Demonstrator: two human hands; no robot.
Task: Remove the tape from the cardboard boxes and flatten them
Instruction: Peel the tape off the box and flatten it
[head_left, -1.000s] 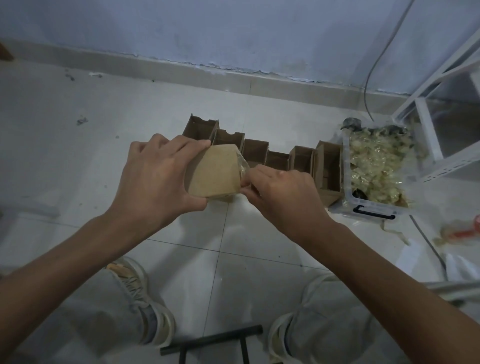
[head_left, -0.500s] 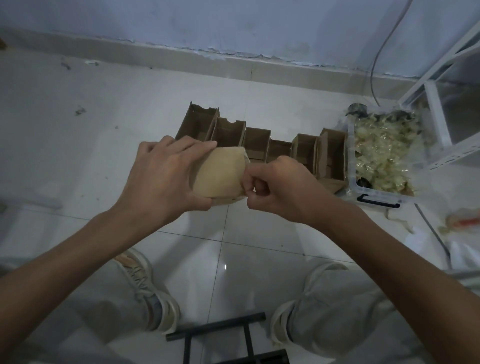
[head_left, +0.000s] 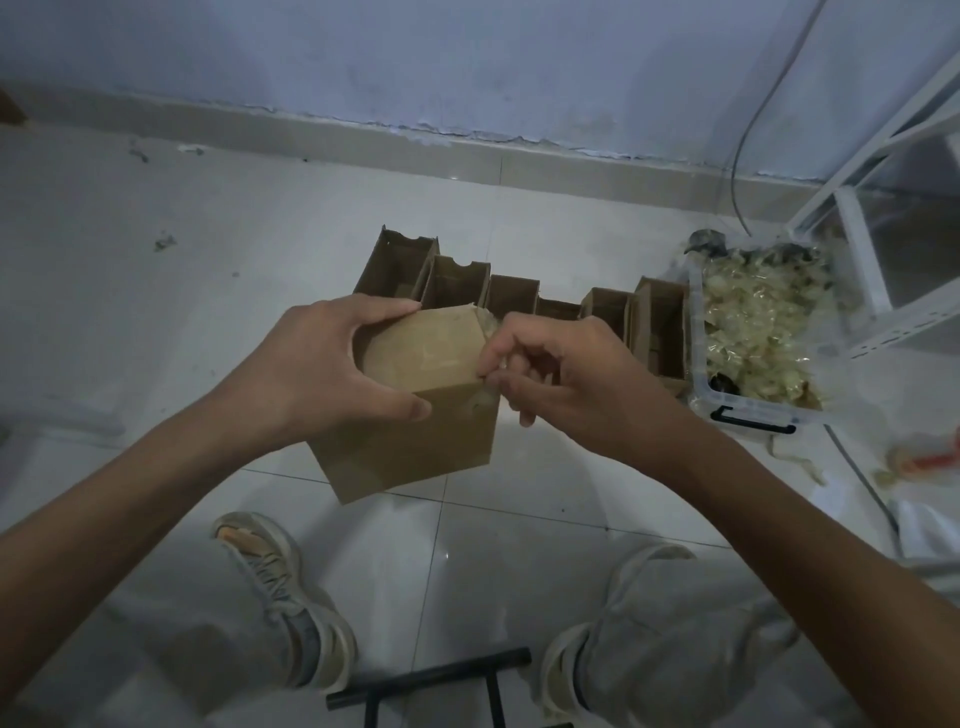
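Observation:
A small brown cardboard box (head_left: 415, 410) is held up in front of me, its top face and one side showing. My left hand (head_left: 317, 364) grips it from the left, fingers over the far top edge and thumb on the near side. My right hand (head_left: 561, 384) pinches clear tape (head_left: 485, 327) at the box's right top edge between thumb and forefinger. Behind them, a row of several open cardboard boxes (head_left: 457, 283) stands on the floor.
A clear plastic bin (head_left: 753, 410) full of crumpled tape sits at the right. A white metal shelf frame (head_left: 852, 249) and a cable stand beyond it. Loose tape scraps (head_left: 919, 462) lie on the tiles at far right. My two shoes and a black stool frame (head_left: 431, 686) are below.
The box has tipped so that its near side now shows below the top face. My right hand has shifted from the box's right corner to pinching along its right top edge.

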